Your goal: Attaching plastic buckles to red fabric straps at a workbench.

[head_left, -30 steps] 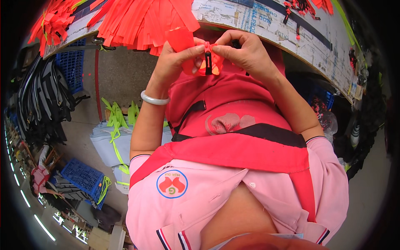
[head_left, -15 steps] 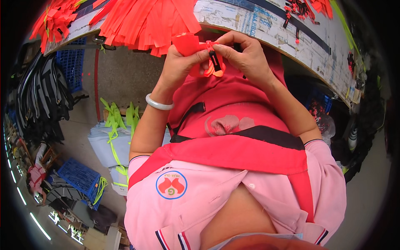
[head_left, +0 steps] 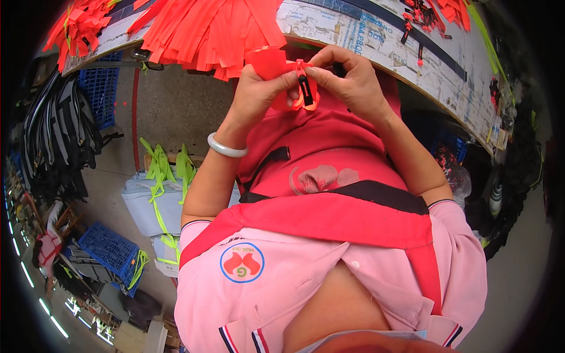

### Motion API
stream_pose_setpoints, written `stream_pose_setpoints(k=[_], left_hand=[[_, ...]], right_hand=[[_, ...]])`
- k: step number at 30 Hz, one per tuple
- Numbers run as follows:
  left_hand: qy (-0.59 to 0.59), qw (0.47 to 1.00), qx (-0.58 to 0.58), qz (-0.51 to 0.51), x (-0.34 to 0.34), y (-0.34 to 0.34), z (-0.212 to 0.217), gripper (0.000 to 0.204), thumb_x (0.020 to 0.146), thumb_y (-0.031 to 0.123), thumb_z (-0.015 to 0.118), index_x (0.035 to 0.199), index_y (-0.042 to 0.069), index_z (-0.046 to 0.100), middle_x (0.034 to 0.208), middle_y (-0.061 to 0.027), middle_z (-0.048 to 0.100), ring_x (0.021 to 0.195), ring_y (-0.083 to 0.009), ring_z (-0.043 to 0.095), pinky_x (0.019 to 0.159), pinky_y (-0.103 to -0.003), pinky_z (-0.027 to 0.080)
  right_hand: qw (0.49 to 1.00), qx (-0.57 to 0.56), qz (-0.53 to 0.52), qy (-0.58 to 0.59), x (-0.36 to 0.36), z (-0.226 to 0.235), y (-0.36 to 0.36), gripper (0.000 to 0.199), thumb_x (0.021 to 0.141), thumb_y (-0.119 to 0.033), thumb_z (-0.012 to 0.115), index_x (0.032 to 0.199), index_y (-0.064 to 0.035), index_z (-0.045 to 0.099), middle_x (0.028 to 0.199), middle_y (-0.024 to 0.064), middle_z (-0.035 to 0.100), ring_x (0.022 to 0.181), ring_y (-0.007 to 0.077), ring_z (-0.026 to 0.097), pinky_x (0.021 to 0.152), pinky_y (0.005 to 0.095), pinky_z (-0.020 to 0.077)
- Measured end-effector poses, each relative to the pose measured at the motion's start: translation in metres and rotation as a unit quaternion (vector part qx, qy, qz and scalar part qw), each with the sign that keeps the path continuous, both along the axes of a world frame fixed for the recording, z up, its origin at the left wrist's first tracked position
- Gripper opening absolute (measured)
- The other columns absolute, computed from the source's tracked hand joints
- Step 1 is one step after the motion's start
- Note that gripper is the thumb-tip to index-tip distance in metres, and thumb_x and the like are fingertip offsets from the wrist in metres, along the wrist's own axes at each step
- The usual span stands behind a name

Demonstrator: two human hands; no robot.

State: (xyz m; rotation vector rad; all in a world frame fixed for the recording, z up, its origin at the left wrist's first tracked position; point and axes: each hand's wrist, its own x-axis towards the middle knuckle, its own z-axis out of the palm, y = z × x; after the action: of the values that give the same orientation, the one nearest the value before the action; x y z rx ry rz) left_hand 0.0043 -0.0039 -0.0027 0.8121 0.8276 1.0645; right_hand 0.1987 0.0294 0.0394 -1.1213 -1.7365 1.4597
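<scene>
My left hand (head_left: pixel 265 88) is closed on an orange-red fabric strip (head_left: pixel 268 63), its wide end folded up above the thumb. A black slotted pull tab (head_left: pixel 305 90) hangs from an orange-red loop (head_left: pixel 301 65) between my hands, with more orange-red material (head_left: pixel 312 101) around it. My right hand (head_left: pixel 347 76) pinches at the loop with thumb and index finger; exactly what lies between these fingertips is hidden. A small black piece (head_left: pixel 338 69) shows by the curled fingers of that hand. Both hands are held just off the table's near edge.
A large fan of orange-red strips (head_left: pixel 206 38) overhangs the worktable (head_left: pixel 329 23). Black pieces with red ends (head_left: pixel 415 20) lie farther right. Grey-black straps (head_left: pixel 59 129) hang at left, near a blue crate (head_left: pixel 112 250). Pale bundles tied with yellow-green tape (head_left: pixel 144 197) stand below.
Both hands have shifted very slightly right, keeping their grips. The black pull tab has swung a little and now hangs more upright.
</scene>
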Motion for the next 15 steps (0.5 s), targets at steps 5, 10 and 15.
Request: stream_pose_setpoints(k=[5, 10, 15], left_hand=[[0.062, 0.994, 0.093, 0.013, 0.004, 0.002, -0.004, 0.014, 0.09, 0.006, 0.063, 0.101, -0.002, 0.065, 0.076, -0.0032, 0.062, 0.062, -0.0096, 0.058, 0.055, -0.023, 0.047], [0.102, 0.987, 0.122, 0.015, 0.009, -0.001, 0.002, 0.01, 0.088, 0.002, 0.063, 0.097, -0.002, 0.066, 0.078, -0.0011, 0.062, 0.065, -0.0069, 0.056, 0.057, -0.022, 0.046], [0.087, 0.99, 0.105, 0.038, 0.012, -0.006, -0.001, 0.008, 0.087, 0.0, 0.063, 0.094, -0.001, 0.067, 0.077, 0.0002, 0.062, 0.065, -0.0059, 0.055, 0.057, -0.021, 0.046]], right_hand=[[0.998, -0.023, -0.025, 0.058, -0.005, 0.001, 0.0, 0.017, 0.085, -0.014, 0.069, 0.092, 0.0007, 0.065, 0.082, 0.0023, 0.065, 0.075, 0.0076, 0.056, 0.07, 0.0227, 0.046], [0.981, 0.195, 0.011, -0.019, -0.002, 0.001, -0.001, 0.014, 0.081, -0.009, 0.071, 0.093, -0.0024, 0.066, 0.081, 0.0069, 0.063, 0.071, 0.0146, 0.06, 0.065, 0.0254, 0.0472], [0.967, 0.249, 0.019, -0.05, -0.005, 0.003, -0.009, 0.015, 0.08, -0.009, 0.072, 0.092, -0.0047, 0.065, 0.081, 0.0068, 0.061, 0.067, 0.0167, 0.06, 0.06, 0.0264, 0.0475]])
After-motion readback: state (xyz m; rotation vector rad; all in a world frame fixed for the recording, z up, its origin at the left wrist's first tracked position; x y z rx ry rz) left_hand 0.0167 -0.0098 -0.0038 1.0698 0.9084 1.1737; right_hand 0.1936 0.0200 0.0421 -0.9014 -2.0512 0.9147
